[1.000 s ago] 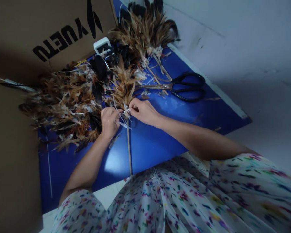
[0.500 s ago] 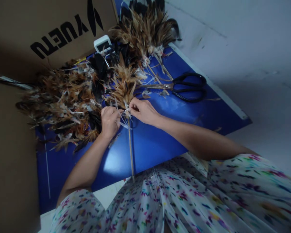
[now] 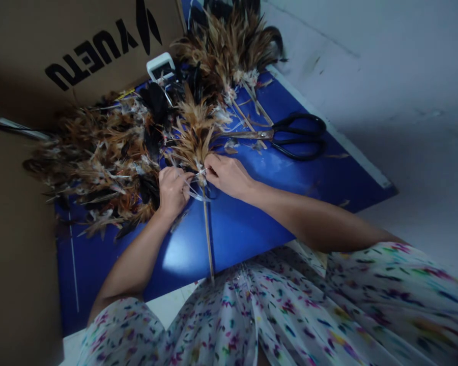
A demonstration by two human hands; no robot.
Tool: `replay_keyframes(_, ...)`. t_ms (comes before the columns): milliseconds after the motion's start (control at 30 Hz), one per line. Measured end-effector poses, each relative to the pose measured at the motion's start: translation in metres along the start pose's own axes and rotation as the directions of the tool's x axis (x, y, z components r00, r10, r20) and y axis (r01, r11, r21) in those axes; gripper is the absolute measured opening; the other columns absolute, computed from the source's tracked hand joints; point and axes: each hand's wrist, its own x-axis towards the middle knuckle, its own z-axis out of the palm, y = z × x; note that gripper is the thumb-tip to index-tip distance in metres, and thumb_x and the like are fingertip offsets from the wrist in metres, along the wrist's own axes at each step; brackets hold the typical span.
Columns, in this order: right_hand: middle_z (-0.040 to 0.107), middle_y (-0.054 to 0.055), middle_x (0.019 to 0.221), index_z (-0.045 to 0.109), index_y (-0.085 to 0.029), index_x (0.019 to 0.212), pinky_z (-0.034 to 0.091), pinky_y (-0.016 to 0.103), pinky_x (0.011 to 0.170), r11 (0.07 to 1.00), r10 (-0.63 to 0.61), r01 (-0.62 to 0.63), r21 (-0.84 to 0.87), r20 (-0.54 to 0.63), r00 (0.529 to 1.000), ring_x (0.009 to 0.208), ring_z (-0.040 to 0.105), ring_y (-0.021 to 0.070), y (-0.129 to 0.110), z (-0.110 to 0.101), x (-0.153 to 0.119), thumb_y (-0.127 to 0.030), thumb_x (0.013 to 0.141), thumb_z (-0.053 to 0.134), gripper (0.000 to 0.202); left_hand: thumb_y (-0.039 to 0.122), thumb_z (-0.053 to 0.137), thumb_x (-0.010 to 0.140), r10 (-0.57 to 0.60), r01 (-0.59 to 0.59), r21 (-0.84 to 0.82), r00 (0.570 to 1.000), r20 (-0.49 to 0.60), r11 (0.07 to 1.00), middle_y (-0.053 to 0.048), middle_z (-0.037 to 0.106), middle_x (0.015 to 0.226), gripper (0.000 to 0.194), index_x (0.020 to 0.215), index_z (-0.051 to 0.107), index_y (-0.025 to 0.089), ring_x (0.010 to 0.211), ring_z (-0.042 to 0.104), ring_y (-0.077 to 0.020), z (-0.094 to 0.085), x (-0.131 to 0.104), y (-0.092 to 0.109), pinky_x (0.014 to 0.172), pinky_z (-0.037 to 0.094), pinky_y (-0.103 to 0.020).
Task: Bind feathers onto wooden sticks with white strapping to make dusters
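**Brown-feathered duster with a thin wooden stick (image 3: 194, 137) between our two hands**

The duster is over the near-middle part of the glossy blue counter (image 3: 248, 223), its feathers a tawny gold-brown, ragged and spiky, flaring from a narrow neck. At that neck they gather into pale, whitish fluff, with a thin translucent white strip (image 3: 199, 196) looping about it and trailing loose to the left. Below, the stick is slim, straight, light brown and bare.

The feathered end points away from us, the bare end towards us. The long axis runs almost straight out from our body, leaning slightly left at the far end, and the near tip reaches the counter's edge beside our white floral dress (image 3: 248, 310). We cannot tell whether the stick lies quite flat.

Our left hand (image 3: 173, 191), left of the neck, has its fingers pinched narrow on the strip. Our right hand (image 3: 228, 175), touching the neck's right side, pinches the strip's other stretch, drawn between the hands.

Black-handled metal scissors (image 3: 270, 135) lie just beyond the right hand. Left of the duster spreads a heap of loose brown and black feathers (image 3: 99, 162).
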Motion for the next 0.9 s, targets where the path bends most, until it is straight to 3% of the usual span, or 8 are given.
replay_keyframes(200, 0.06, 0.0, 0.076, 0.056, -0.016, 0.073, 0.039, 0.024, 0.068, 0.935, 0.014, 0.032, 0.354, -0.126, 0.992, 0.068, 0.051, 0.0106, 0.0075, 0.0032, 0.0011, -0.014, 0.075, 0.056, 0.003, 0.024, 0.057, 0.087, 0.011, -0.011, 0.003, 1.0, 0.0, 1.0, -0.003, 0.062, 0.072, 0.013, 0.087, 0.07, 0.022, 0.078, 0.061, -0.0176, -0.0014, 0.0028, 0.0033, 0.086, 0.044, -0.039)
replay_keyframes(300, 0.059, -0.002, 0.069, 0.055, -0.017, 0.07, 0.038, 0.023, 0.066, 0.936, 0.038, 0.017, 0.35, -0.151, 0.988, 0.065, 0.051, 0.0103, 0.0071, 0.0042, 0.0021, -0.013, 0.073, 0.057, 0.005, 0.025, 0.057, 0.087, 0.005, -0.005, -0.013, 1.0, 0.002, 1.0, -0.003, 0.061, 0.072, 0.013, 0.086, 0.07, 0.022, 0.078, 0.06, -0.0175, -0.002, 0.0034, 0.005, 0.086, 0.044, -0.039)
replay_keyframes(533, 0.061, 0.005, 0.081, 0.057, -0.016, 0.076, 0.039, 0.026, 0.071, 0.984, -0.121, 0.145, 0.105, -0.208, 0.971, 0.074, 0.052, 0.0141, 0.0089, 0.0069, 0.0004, -0.011, 0.075, 0.049, 0.009, 0.021, 0.056, 0.087, 0.037, -0.037, -0.01, 0.999, 0.002, 0.999, -0.003, 0.06, 0.072, 0.013, 0.087, 0.069, 0.021, 0.078, 0.059, -0.017, -0.0026, 0.0022, 0.0065, 0.087, 0.043, -0.039)
replay_keyframes(800, 0.061, -0.001, 0.07, 0.06, -0.016, 0.073, 0.04, 0.023, 0.065, 0.908, 0.036, 0.044, 0.417, -0.184, 0.982, 0.064, 0.053, 0.0095, 0.0078, 0.0025, 0.0002, -0.012, 0.074, 0.056, 0.005, 0.019, 0.058, 0.085, 0.063, -0.063, -0.02, 0.998, -0.02, 0.998, -0.002, 0.06, 0.072, 0.011, 0.09, 0.068, 0.021, 0.077, 0.059, -0.0167, -0.0022, 0.0019, 0.0051, 0.089, 0.043, -0.039)
replay_keyframes(900, 0.065, -0.001, 0.071, 0.063, -0.015, 0.076, 0.041, 0.023, 0.065, 0.888, 0.039, 0.042, 0.459, -0.165, 0.986, 0.064, 0.055, 0.0096, 0.0102, 0.0004, 0.0007, -0.013, 0.076, 0.057, 0.006, 0.018, 0.059, 0.085, 0.086, -0.086, -0.016, 0.996, -0.038, 0.996, -0.002, 0.059, 0.069, 0.011, 0.089, 0.069, 0.02, 0.075, 0.058, -0.0165, -0.0025, 0.0024, 0.0049, 0.088, 0.043, -0.039)
